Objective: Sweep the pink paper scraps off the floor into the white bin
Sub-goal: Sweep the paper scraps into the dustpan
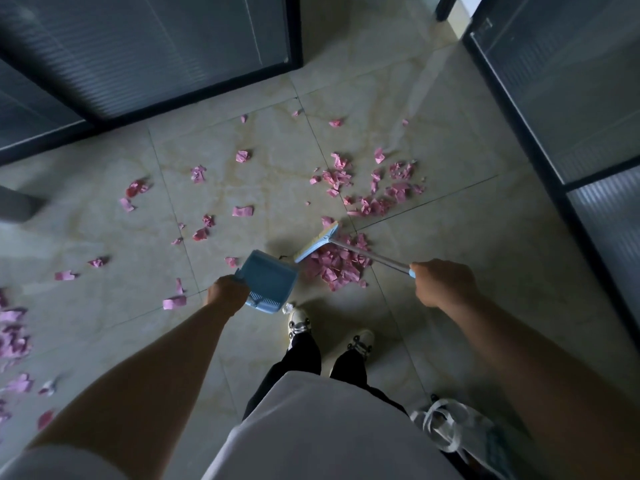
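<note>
Pink paper scraps [341, 266] sit heaped just beside the blue dustpan [268, 275], which the left hand [227, 294] grips by its handle; the right hand [441, 282] is clamped on the broom [317, 247], its head touching the pile. Early days, I'd say: nothing looks binned, no white bin visible. Farther out, scraps lie scattered across the floor [450, 237], well apart from both hands.

Open tile floor [277, 188] ahead, glass partitions [145, 53] flanking
</note>
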